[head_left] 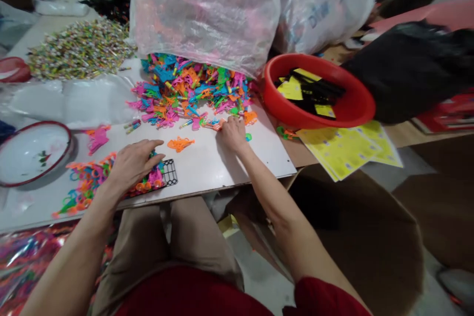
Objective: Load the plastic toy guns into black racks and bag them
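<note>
My left hand (pixel 133 164) lies flat, fingers stretched, on a row of small colourful plastic toys (pixel 89 182) lined up on a black wire rack (pixel 170 173). My right hand (pixel 232 133) reaches to the edge of a big heap of pink, blue, orange and green plastic toys (pixel 192 89), its fingers curled on a piece at the pile's near rim; what it grips is too small to name. One orange toy (pixel 180 143) lies alone on the white board (pixel 207 163) between the hands.
A large clear bag of toys (pixel 203 10) spills the heap. A red basin (pixel 351 108) with black and yellow items stands right, yellow sheets (pixel 344 150) beside it. A white enamel bowl (pixel 31 150) sits left, a pile of small sticks (pixel 79 49) behind.
</note>
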### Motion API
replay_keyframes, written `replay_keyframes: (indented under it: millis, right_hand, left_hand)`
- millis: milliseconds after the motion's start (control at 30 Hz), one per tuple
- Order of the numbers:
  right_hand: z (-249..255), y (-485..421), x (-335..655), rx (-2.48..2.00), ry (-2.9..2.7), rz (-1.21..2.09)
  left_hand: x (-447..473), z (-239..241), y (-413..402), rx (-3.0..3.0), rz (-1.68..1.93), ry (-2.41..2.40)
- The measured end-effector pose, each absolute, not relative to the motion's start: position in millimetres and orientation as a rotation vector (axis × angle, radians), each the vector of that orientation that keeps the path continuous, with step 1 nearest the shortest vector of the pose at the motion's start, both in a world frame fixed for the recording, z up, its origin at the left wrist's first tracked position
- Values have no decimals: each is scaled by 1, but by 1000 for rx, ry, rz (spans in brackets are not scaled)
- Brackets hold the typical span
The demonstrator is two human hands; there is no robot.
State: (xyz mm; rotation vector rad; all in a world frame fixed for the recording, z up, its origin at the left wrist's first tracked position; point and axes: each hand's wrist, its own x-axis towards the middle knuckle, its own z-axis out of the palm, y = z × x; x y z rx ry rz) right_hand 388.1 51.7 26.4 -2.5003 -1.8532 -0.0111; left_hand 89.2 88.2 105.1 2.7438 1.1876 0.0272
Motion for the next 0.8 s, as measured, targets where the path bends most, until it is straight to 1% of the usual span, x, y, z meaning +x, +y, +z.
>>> replay_keyframes:
  millis: [67, 167, 233, 367, 467, 533, 600, 800]
  right_hand:
    - [29, 48, 395, -2492, -1831, 3]
    - [38, 25, 391, -2451, -1611, 86]
    - [41, 2, 370, -2261, -1450, 287]
    - [25, -36, 285, -1642, -1237, 832]
    - [4, -43, 230, -1508, -1096, 1071]
    - [-5, -41, 214, -1510, -1055, 1073]
    - [-9, -36, 210, -1532, -1132, 984]
    - [1, -37, 206, -1774, -1755, 671]
  left_hand:
    - [90, 108, 87, 2723, 58, 1187]
    - [91, 112, 85, 2672, 107, 1202]
    - [91, 115, 85, 2630, 129, 1196]
    - [88, 118, 86, 2597, 141, 1148]
    - [86, 116, 89, 2612, 139, 1101]
    - [85, 113, 90, 2629, 139, 1074]
    - [84, 112, 91, 2653, 135, 1062]
    - [86, 111, 90, 2701, 91, 1080]
